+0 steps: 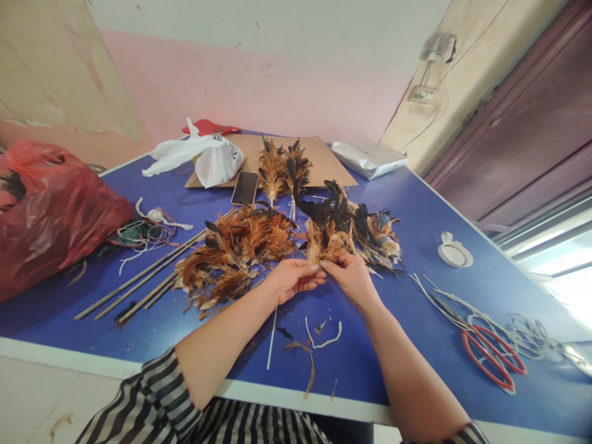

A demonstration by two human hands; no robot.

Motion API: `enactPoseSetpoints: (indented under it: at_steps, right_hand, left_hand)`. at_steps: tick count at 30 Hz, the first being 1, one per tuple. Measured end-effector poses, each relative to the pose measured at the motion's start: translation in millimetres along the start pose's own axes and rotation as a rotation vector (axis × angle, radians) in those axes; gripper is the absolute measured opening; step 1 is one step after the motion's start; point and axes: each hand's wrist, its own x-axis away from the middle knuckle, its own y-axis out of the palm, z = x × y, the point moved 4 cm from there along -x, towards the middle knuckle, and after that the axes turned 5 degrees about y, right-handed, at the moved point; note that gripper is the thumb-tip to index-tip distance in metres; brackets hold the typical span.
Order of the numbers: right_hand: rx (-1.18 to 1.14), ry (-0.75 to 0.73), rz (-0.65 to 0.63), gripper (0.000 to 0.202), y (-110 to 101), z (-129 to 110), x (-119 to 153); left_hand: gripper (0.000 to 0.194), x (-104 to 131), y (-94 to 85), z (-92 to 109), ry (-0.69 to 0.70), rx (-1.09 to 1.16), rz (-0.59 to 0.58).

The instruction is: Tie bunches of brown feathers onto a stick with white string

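Observation:
My left hand [296, 279] and my right hand [348, 279] meet fingertip to fingertip above the front middle of the table. Both are closed in a pinch on the base of a few tan and brown feathers [319, 242]; the exact grip is partly hidden by the fingers. To the left lies a broad heap of orange-brown feathers [245, 237]. Behind my right hand is a pile of black and tan feathers [358, 225]. Two tied feather bunches [272, 169] stand out farther back, their pale stems toward me. Under my wrists are a short white string [324, 344] and loose feather bits.
Thin sticks [148, 283] lie left beside tangled string [145, 234] and a red plastic bag [60, 216]. Behind are a phone [245, 188], white bag [217, 163], cardboard [330, 163] and silver packet [370, 159]. Right: tape roll [456, 253], red-handled scissors [493, 357], white cord [527, 336].

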Motion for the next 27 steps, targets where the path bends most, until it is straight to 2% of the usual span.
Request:
enactPoseSetpoints:
  at_steps: [3,7,12,15,18,27]
  right_hand:
    - [0.09,-0.02,-0.003,0.022,-0.3,-2.0,0.5]
    - [0.066,-0.022,-0.021,0.024,1.5,-3.9,1.0]
    - [-0.011,-0.045,-0.023,0.033,3.7,-5.4,2.2]
    - [0.139,-0.165,-0.008,0.039,6.6,-10.7,6.0]
    - [0.318,-0.237,0.033,0.036,9.2,-13.1,9.3]
    - [0.52,-0.263,0.057,0.024,6.4,-13.5,9.0]
  left_hand:
    - [0.018,0.2,-0.5,-0.1,0.027,-0.084,-0.001]
    - [0.021,1.3,0.9,1.0,0.027,-0.148,-0.023]
    - [0.013,-0.4,-2.3,6.0,0.029,0.015,0.008]
    - [0.011,-1.5,-5.3,6.7,0.013,0.153,0.037]
    - [0.013,-0.6,-3.7,5.1,0.004,0.174,0.02]
    - [0.014,1.0,-0.8,-0.6,-0.019,0.062,0.012]
